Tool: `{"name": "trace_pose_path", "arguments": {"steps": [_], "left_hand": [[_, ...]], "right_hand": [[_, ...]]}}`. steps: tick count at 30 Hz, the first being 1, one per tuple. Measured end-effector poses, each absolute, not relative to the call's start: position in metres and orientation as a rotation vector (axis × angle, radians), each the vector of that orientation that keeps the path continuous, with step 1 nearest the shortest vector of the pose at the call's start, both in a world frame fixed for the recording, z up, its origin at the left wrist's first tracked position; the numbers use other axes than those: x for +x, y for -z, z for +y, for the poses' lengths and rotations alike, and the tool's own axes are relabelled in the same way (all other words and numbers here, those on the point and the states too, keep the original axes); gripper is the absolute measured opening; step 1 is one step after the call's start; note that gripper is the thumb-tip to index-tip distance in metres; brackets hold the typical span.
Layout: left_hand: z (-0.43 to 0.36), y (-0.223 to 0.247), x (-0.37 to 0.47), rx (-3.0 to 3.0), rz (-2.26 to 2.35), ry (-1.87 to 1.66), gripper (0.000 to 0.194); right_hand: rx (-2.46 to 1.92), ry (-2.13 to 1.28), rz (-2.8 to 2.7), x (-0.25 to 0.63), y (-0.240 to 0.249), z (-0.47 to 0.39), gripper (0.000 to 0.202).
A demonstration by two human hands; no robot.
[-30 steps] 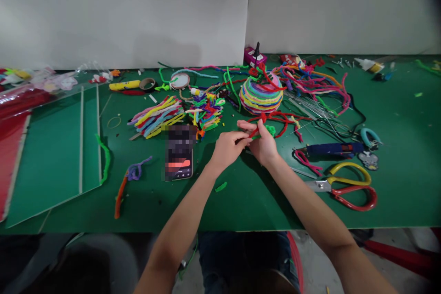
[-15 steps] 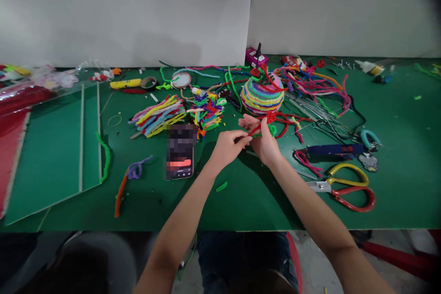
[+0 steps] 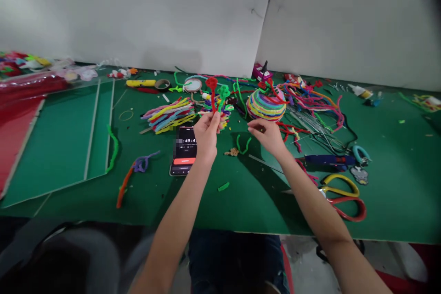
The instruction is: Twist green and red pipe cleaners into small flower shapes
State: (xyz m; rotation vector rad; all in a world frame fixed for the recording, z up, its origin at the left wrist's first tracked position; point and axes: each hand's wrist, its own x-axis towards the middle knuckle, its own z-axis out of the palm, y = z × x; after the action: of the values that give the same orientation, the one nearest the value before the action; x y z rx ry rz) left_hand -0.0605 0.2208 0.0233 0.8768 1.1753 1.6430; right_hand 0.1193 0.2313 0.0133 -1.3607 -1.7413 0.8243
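My left hand (image 3: 206, 135) is closed on two coiled pipe-cleaner flowers, one red (image 3: 211, 83) and one green (image 3: 223, 92), held upright by their stems. My right hand (image 3: 267, 135) hovers to the right, fingers loosely bent and a little apart, with nothing visible in them. On the table between the hands lie a bent green pipe cleaner (image 3: 244, 149) and a small beige coiled piece (image 3: 232, 152). Just beyond my right hand sits a ball wrapped in rainbow stripes (image 3: 266, 106). A phone (image 3: 182, 151) lies beside my left wrist, partly covered by it.
Scissors (image 3: 344, 193) and a blue-handled tool (image 3: 329, 161) lie at the right. Cut pipe cleaners (image 3: 168, 115) are heaped behind the phone, with more loose ones (image 3: 310, 96) at the back right. Green sheets (image 3: 51, 142) cover the left side. White panels (image 3: 172, 14) stand behind.
The hands have moved apart. My left hand has lifted the red and green flowers up and left. My right hand has come away from them, and the beige piece now shows.
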Motion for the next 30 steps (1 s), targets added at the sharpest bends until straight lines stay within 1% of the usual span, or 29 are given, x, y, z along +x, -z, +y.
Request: {"name": "trace_pose_path", "arguments": {"steps": [2, 5, 7, 10, 16, 20, 25, 30], "left_hand": [[0.223, -0.02, -0.062, 0.861, 1.171, -1.645, 0.021], [0.227, -0.015, -0.064, 0.865, 1.168, -1.629, 0.023], [0.228, -0.013, -0.065, 0.848, 1.154, -1.622, 0.024], [0.229, -0.015, -0.067, 0.828, 1.113, -1.622, 0.024], [0.227, -0.019, -0.065, 0.875, 1.036, -1.627, 0.024], [0.227, -0.02, -0.064, 0.913, 1.035, -1.619, 0.022], [0.227, -0.019, -0.065, 0.925, 1.041, -1.61, 0.018], [0.227, -0.021, -0.065, 0.938, 1.064, -1.588, 0.014]], "right_hand": [[-1.45, -0.678, -1.95, 0.112, -0.016, 0.247, 0.016], [-1.634, -0.461, -2.232, 0.095, -0.013, 0.268, 0.024], [-1.735, -0.307, -2.381, 0.087, -0.009, 0.275, 0.025], [-1.715, -0.17, -2.503, 0.081, -0.002, 0.278, 0.026], [-1.243, -0.395, -2.575, 0.082, 0.005, 0.277, 0.017], [-1.263, -0.408, -2.635, 0.079, 0.01, 0.28, 0.011], [-1.144, -0.436, -2.661, 0.085, 0.01, 0.279, 0.013], [-1.064, -0.65, -2.579, 0.109, -0.01, 0.263, 0.012]]}}
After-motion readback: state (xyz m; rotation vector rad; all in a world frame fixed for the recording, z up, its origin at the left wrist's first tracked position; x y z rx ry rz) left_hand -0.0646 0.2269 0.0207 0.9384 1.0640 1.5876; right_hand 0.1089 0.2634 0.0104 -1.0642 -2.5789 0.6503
